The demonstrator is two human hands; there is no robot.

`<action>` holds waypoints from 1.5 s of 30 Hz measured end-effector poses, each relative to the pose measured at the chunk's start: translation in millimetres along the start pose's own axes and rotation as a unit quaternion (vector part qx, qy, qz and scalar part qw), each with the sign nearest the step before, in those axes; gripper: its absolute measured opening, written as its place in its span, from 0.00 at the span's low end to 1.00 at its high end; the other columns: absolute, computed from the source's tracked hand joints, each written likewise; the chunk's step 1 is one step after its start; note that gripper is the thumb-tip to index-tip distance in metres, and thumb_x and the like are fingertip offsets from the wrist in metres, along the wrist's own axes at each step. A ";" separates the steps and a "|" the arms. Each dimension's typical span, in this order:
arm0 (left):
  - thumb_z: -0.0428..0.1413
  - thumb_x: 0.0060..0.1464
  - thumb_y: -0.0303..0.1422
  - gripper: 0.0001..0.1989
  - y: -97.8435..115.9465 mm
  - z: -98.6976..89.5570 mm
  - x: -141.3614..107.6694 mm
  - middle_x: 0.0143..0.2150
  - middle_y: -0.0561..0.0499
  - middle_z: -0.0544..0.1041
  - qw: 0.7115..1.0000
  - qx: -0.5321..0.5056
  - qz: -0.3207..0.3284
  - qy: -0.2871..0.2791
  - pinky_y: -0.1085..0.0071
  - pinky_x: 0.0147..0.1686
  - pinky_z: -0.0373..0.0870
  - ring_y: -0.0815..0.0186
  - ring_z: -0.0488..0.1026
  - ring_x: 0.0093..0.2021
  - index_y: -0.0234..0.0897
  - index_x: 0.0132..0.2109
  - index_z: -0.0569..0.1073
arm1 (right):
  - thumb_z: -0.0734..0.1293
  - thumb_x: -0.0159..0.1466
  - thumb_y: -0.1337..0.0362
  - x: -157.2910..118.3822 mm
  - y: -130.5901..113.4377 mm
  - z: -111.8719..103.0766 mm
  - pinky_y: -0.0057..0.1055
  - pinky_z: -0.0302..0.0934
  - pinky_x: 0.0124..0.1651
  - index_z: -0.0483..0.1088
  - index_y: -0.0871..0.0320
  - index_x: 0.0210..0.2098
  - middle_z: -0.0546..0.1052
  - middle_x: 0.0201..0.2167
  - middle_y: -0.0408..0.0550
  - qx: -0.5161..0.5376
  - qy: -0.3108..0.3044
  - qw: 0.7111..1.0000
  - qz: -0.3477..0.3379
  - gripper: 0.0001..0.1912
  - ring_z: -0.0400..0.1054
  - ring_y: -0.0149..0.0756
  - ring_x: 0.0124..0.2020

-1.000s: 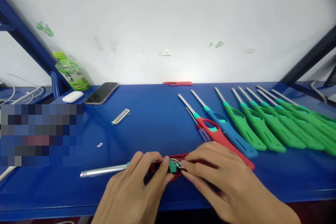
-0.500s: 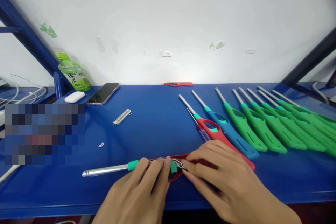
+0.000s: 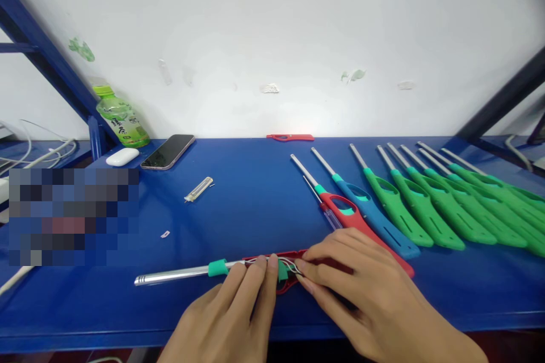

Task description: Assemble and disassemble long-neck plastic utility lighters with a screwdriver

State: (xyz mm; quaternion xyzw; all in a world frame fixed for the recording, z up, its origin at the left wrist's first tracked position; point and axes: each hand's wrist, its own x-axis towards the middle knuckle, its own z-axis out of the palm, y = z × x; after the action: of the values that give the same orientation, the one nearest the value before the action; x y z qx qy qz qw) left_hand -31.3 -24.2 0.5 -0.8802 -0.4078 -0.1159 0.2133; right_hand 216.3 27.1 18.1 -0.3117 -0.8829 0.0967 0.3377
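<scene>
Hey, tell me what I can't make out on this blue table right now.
All in the head view:
Open red plastic casing: its right end is under the right hand, its middle partly behind the left hand.
Thin white wires: their right ends are hidden by the right hand.
Rightmost green plastic lighter: cut off by the right edge.
Small white scrap: any marking is too small to read.

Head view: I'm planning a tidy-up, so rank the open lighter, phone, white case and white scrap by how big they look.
Largest to smallest:
Open lighter (partly covered, and nearer the camera)
Phone
White case
White scrap
</scene>
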 end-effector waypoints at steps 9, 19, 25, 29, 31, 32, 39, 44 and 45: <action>0.48 0.65 0.18 0.27 -12.7 -5.0 -1.0 0.54 0.50 0.85 0.981 -0.135 -0.093 0.108 0.70 0.42 0.82 0.63 0.81 0.46 0.38 0.68 0.70 | 0.67 0.76 0.69 -1.5 0.9 1.3 0.35 0.68 0.53 0.76 0.57 0.50 0.84 0.43 0.43 -0.023 0.013 1.000 -0.016 0.06 0.77 0.34 0.41; 0.53 0.70 0.26 0.16 -27.9 -6.9 -2.4 0.51 0.49 0.82 0.979 -0.145 -0.131 0.065 0.71 0.32 0.78 0.60 0.77 0.47 0.44 0.60 0.75 | 0.65 0.78 0.59 -2.6 0.5 -0.1 0.37 0.68 0.59 0.76 0.46 0.60 0.81 0.56 0.44 -0.065 -0.026 0.997 -0.022 0.14 0.76 0.38 0.53; 0.51 0.72 0.30 0.15 -35.8 -4.4 -13.4 0.53 0.50 0.81 0.979 -0.131 -0.148 0.040 0.71 0.29 0.76 0.58 0.78 0.50 0.47 0.59 0.76 | 0.65 0.79 0.55 -0.1 1.6 -3.6 0.40 0.70 0.60 0.76 0.43 0.61 0.79 0.62 0.44 -0.083 -0.064 0.994 -0.040 0.15 0.74 0.40 0.58; 0.50 0.73 0.29 0.16 -40.8 -2.1 -21.8 0.53 0.51 0.81 0.978 -0.146 -0.146 0.013 0.74 0.29 0.74 0.60 0.78 0.52 0.50 0.57 0.78 | 0.65 0.79 0.55 1.0 1.0 -4.1 0.39 0.70 0.60 0.77 0.45 0.59 0.80 0.60 0.44 -0.073 -0.066 0.994 -0.042 0.14 0.74 0.40 0.57; 0.49 0.72 0.27 0.17 -41.8 -0.9 -23.5 0.53 0.51 0.81 0.976 -0.156 -0.149 0.004 0.76 0.28 0.73 0.61 0.79 0.51 0.50 0.56 0.79 | 0.65 0.79 0.56 1.6 0.9 -4.1 0.39 0.70 0.59 0.77 0.45 0.59 0.81 0.59 0.45 -0.067 -0.073 0.994 -0.039 0.14 0.74 0.40 0.57; 0.48 0.72 0.27 0.18 -41.8 -0.4 -23.8 0.52 0.51 0.81 0.975 -0.161 -0.151 0.003 0.76 0.30 0.74 0.62 0.79 0.50 0.50 0.56 0.79 | 0.65 0.79 0.56 1.9 0.9 -4.1 0.39 0.70 0.59 0.77 0.46 0.59 0.81 0.58 0.45 -0.064 -0.077 0.994 -0.038 0.14 0.74 0.40 0.57; 0.47 0.67 0.20 0.22 -39.7 0.8 -22.0 0.52 0.49 0.79 0.974 -0.176 -0.141 0.002 0.73 0.36 0.79 0.62 0.79 0.49 0.48 0.57 0.77 | 0.66 0.78 0.56 2.9 1.4 -3.7 0.38 0.70 0.58 0.77 0.45 0.59 0.81 0.56 0.43 -0.052 -0.084 0.995 -0.029 0.13 0.74 0.39 0.55; 0.48 0.64 0.18 0.24 -39.9 1.4 -19.3 0.49 0.48 0.79 0.978 -0.165 -0.122 0.022 0.75 0.31 0.78 0.63 0.80 0.46 0.46 0.57 0.77 | 0.65 0.78 0.57 2.4 0.9 -3.3 0.38 0.70 0.57 0.76 0.45 0.60 0.81 0.56 0.43 -0.049 -0.087 0.995 -0.027 0.14 0.74 0.39 0.54; 0.48 0.64 0.18 0.24 -39.9 1.2 -18.7 0.49 0.48 0.79 0.978 -0.165 -0.125 0.018 0.76 0.31 0.78 0.63 0.80 0.45 0.46 0.57 0.77 | 0.65 0.78 0.57 2.3 0.9 -3.2 0.38 0.70 0.57 0.76 0.45 0.60 0.81 0.56 0.43 -0.049 -0.088 0.995 -0.026 0.14 0.74 0.39 0.54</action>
State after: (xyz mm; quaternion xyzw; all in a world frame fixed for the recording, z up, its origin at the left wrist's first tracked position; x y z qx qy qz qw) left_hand -73.9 -13.1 3.6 -0.8429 -0.4863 -0.2233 0.0564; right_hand 217.5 29.1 21.4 -0.2950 -0.9208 0.0712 0.2452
